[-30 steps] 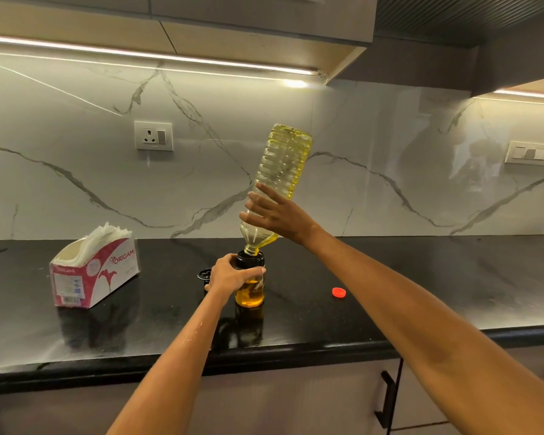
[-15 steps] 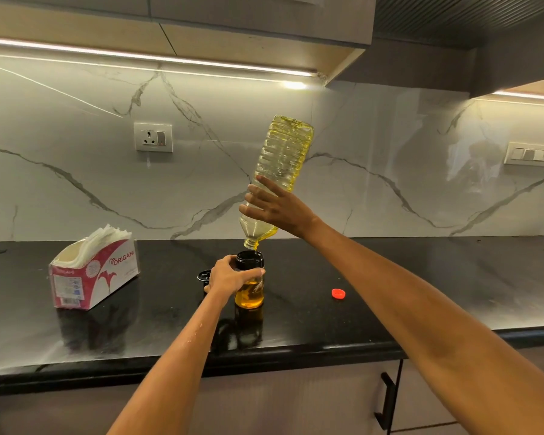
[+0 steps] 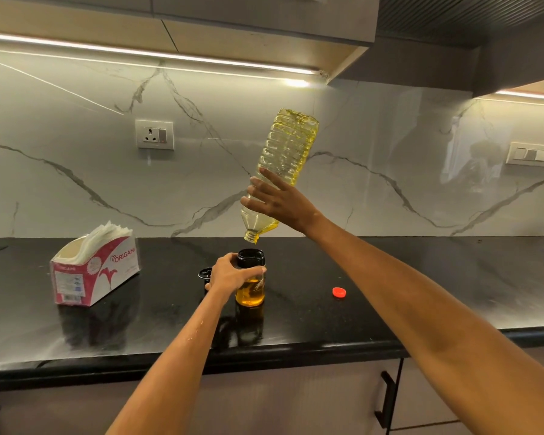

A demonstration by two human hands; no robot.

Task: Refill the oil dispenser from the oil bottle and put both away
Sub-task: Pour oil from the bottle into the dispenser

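Observation:
My right hand [image 3: 278, 202] grips a clear plastic oil bottle [image 3: 288, 149] held almost upside down, its open mouth a little above the dispenser. Only a little yellow oil sits near the bottle's neck. The oil dispenser [image 3: 250, 285], a small glass jar with a black open neck, stands on the black counter [image 3: 421, 293] and holds yellow oil in its lower part. My left hand [image 3: 230, 273] is wrapped around the dispenser's side. The dispenser's black lid [image 3: 204, 274] lies just left of my left hand. The bottle's red cap [image 3: 339, 291] lies on the counter to the right.
An open tissue box [image 3: 95, 271] stands on the counter at the left. A wall socket [image 3: 154, 134] and a switch plate [image 3: 532, 154] are on the marble backsplash. Cabinets hang overhead, and drawers with black handles [image 3: 387, 400] sit below the counter edge.
The bottle has lifted up off the dispenser's neck, leaving a gap between mouth and neck. My left hand has stayed on the dispenser.

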